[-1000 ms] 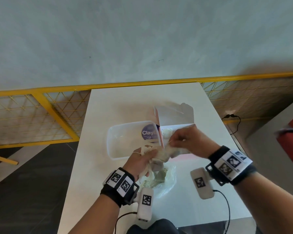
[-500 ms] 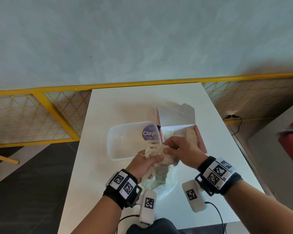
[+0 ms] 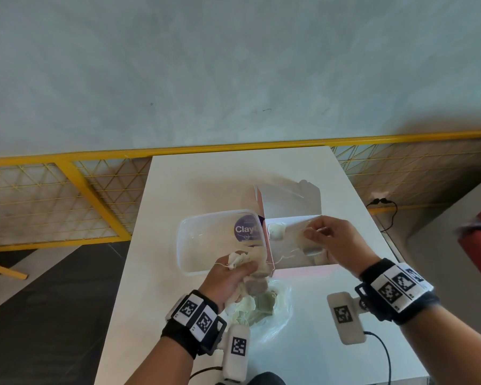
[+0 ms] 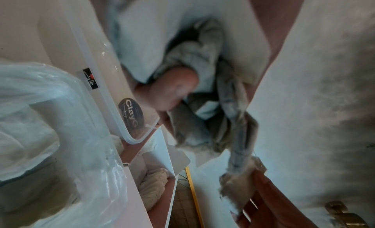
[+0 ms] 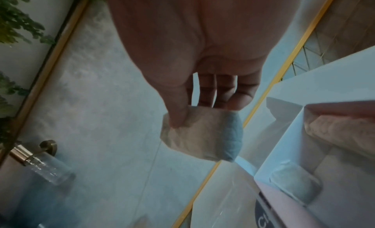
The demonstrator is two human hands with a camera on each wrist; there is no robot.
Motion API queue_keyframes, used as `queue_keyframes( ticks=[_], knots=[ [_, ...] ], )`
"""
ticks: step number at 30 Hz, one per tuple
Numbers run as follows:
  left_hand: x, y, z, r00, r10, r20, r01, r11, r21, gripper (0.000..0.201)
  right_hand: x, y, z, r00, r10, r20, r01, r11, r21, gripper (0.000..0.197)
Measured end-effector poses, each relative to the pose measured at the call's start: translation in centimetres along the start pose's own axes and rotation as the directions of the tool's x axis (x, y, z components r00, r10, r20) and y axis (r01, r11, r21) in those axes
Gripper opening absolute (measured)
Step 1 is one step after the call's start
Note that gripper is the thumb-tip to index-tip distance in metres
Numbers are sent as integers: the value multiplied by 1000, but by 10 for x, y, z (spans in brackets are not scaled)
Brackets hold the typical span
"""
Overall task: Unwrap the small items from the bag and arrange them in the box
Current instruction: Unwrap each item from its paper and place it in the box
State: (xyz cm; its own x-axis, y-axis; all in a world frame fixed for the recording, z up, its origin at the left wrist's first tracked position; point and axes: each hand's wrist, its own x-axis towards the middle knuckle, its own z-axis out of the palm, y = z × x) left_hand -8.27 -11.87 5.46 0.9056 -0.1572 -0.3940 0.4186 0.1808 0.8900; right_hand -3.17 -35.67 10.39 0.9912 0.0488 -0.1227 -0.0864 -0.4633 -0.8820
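Hovering over the box [image 3: 295, 226], right hand [image 3: 331, 237] pinching a small item [image 5: 201, 140]; left hand [image 3: 233, 276] clutching wrappings [image 3: 242, 262].

Head view bright, even daylight, soft shadows on worktop [image 3: 233, 173]; wide-angle bowing at edges. Wrist views dimmer, bluish cast, strong blur, near surfaces unfocused.

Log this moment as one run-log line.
left hand: grips crumpled beige cloth bundle | right hand: pinches small beige pouch over open pink-and-white cardboard box | step: placing

Black wristbands [image 3: 397, 290], square-code tags; white wrist cameras [image 3: 345, 318], black cables.
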Motion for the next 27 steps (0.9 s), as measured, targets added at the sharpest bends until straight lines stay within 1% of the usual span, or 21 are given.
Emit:
queue_keyframes(
  ticks=[2, 5, 6, 7, 8, 10, 11, 12, 15, 17, 19, 20, 21, 23, 24, 27],
  knots=[
    [-2, 1, -5, 1000, 7, -2, -7, 1000, 6, 19, 2, 2, -12, 999, 5, -53, -4, 1000, 6, 6],
    [-4, 1, -10, 999, 18, -35, -17, 1000, 21, 20, 1, 2, -24, 987, -6, -158, 11, 999, 31, 10],
    [-4, 1, -11, 998, 26, -49, -24, 999, 28, 20, 0, 1, -25, 989, 3, -145, 3, 999, 41, 11],
    [-3, -1, -11, 998, 34, -52, -32, 999, 27, 19, -4, -2, -23, 996, 3, -89, 3, 998, 65, 13],
    [-3, -1, -9, 998, 37, -50, -37, 999, 18, 19, -8, -5, -19, 1000, 2, 3, -2, 996, 94, 16],
    [-2, -1, -4, 998, 51, -43, -51, 999, -1, 17, -17, -11, -4, 983, -6, 185, -20, 990, 139, 19],
    [-1, -3, -2, 997, 62, -36, -62, 998, -2, 15, -21, -14, 4, 974, 1, 228, -36, 988, 147, 16],
    [0, -5, 1, 997, 75, -23, -75, 997, 2, 13, -23, -16, 13, 969, 14, 246, -56, 985, 165, 12],
    [3, -10, 6, 989, 144, 39, -146, 988, 47, 7, -25, -18, 37, 953, 62, 296, -152, 945, 290, 13],
    [3, -11, 8, 983, 175, 60, -179, 982, 65, 6, -24, -15, 47, 957, 84, 278, -173, 934, 313, 14],
    [2, -11, 10, 975, 209, 73, -214, 974, 70, 4, -22, -10, 52, 965, 92, 244, -169, 934, 314, 11],
    [2, -11, 11, 973, 216, 81, -221, 973, 64, 4, -21, -8, 54, 966, 98, 241, -172, 935, 310, 7],
    [1, -11, 11, 973, 214, 85, -219, 974, 54, 5, -21, -6, 55, 965, 96, 244, -171, 935, 311, 7],
    [1, -13, 10, 975, 207, 87, -211, 976, 48, 9, -20, -1, 58, 959, 93, 268, -174, 939, 298, 16],
    [2, -14, 10, 976, 203, 83, -208, 977, 55, 10, -19, 0, 58, 955, 88, 284, -173, 941, 290, 17],
    [2, -16, 10, 979, 188, 78, -193, 980, 57, 9, -19, 0, 57, 945, 63, 322, -142, 963, 230, 11]
  ],
)
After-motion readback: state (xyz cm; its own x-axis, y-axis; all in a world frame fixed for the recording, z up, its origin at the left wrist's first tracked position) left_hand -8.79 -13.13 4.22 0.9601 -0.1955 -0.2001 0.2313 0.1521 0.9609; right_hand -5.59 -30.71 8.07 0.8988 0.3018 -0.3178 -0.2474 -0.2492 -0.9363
